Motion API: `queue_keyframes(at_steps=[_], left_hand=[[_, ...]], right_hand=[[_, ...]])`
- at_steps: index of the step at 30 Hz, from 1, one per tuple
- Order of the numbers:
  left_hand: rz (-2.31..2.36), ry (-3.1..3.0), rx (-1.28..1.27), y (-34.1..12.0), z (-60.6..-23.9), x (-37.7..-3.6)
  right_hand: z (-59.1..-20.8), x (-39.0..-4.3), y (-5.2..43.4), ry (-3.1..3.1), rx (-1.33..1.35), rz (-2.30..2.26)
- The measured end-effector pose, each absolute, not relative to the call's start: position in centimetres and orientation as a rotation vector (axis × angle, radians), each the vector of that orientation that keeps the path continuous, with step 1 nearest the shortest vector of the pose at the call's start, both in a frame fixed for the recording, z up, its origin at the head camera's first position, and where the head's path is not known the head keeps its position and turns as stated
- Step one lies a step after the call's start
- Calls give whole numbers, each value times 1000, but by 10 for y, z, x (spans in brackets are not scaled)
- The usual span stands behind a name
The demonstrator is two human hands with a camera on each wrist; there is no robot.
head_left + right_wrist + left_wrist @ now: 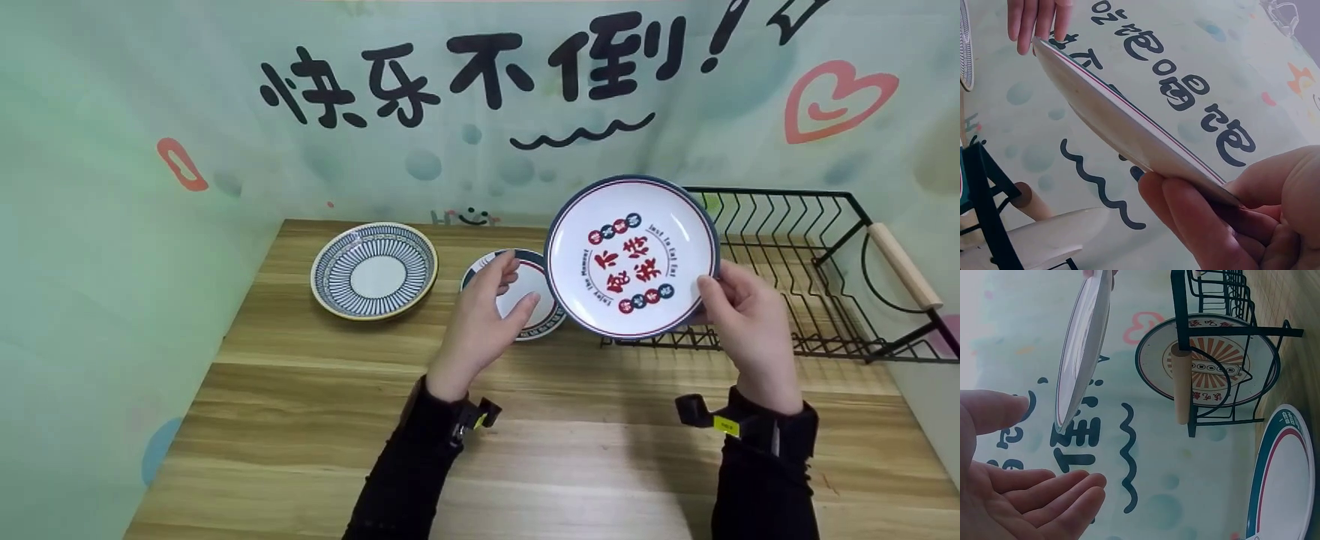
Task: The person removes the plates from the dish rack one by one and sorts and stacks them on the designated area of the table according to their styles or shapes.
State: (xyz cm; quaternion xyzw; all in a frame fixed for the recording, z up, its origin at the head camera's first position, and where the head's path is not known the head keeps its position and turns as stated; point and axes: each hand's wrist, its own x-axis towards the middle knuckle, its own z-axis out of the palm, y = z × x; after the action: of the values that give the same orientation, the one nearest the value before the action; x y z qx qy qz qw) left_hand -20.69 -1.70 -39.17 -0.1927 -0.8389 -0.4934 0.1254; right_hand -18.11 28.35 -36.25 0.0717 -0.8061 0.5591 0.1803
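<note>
Nearest us, our right hand (750, 322) pinches the printed plate (631, 256) aloft beside the wire rack (817, 262), our left hand (480, 315) spread open alongside; two plates (374, 270) remain unracked on the table (525, 450).

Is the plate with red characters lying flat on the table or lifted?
Lifted and tilted. The right hand pinches the plate at its rim, its face tipped toward the camera, above the wire rack. The left hand is off it.

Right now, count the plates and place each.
4: held plate in the right hand, small plate beside the left hand, striped plate farther left, patterned plate at the rack; others may be hidden.
</note>
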Motion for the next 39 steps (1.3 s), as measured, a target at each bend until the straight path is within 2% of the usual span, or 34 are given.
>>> queue_keyframes(at_steps=[15,39], left_hand=[[-1634,-2330,-567,-17,-397,-213],[-1635,-2290,-378,-18,-397,-216]], right_hand=[[-367,-183,268,-2332,288,1595],[-371,-183,261,-2348,419,1620]])
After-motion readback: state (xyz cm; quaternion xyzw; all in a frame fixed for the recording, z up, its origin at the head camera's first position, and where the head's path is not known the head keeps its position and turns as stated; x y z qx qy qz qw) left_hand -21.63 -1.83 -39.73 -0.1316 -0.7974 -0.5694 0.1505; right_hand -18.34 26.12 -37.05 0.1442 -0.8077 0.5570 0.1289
